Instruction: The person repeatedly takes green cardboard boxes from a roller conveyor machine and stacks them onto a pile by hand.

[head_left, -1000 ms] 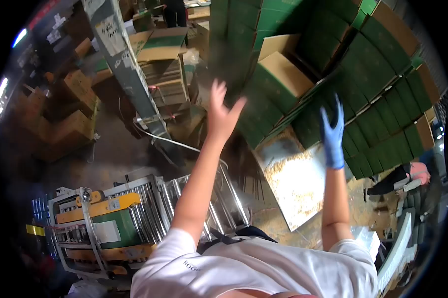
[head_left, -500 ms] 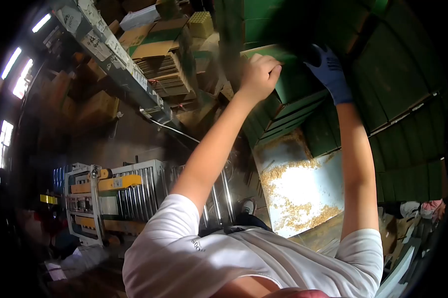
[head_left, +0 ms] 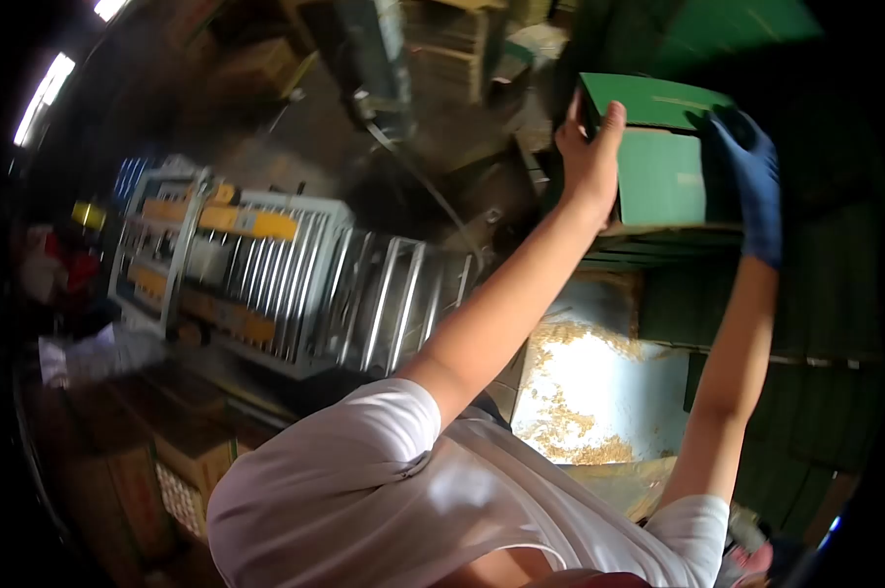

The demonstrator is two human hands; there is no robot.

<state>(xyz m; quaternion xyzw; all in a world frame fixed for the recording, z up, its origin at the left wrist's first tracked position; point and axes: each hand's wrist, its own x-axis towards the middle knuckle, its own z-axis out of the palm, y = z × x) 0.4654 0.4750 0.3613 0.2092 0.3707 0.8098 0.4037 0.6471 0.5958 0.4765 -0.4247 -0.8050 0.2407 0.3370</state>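
A green cardboard box [head_left: 661,176] is held up in front of me at the upper right, between my two hands. My bare left hand [head_left: 590,167] grips its left side, thumb along the near edge and fingers behind. My right hand [head_left: 752,162], in a blue glove with a darker palm, holds the upper right corner, its fingertips partly lost in shadow. Below the box, layers of green boxes [head_left: 629,257] are stacked, and I cannot tell whether the held box touches them.
A roller conveyor [head_left: 276,284] with a yellow-barred machine frame [head_left: 163,265] stands at the left. Pale board [head_left: 599,392] strewn with brown bits lies on the floor below the stack. Dark green boxes line the right side. Brown cartons [head_left: 119,480] sit at lower left.
The left hand, earlier closed above the stack, now grips the box's left side. The gloved hand has come onto its right corner. My view has turned, and the box now faces me.
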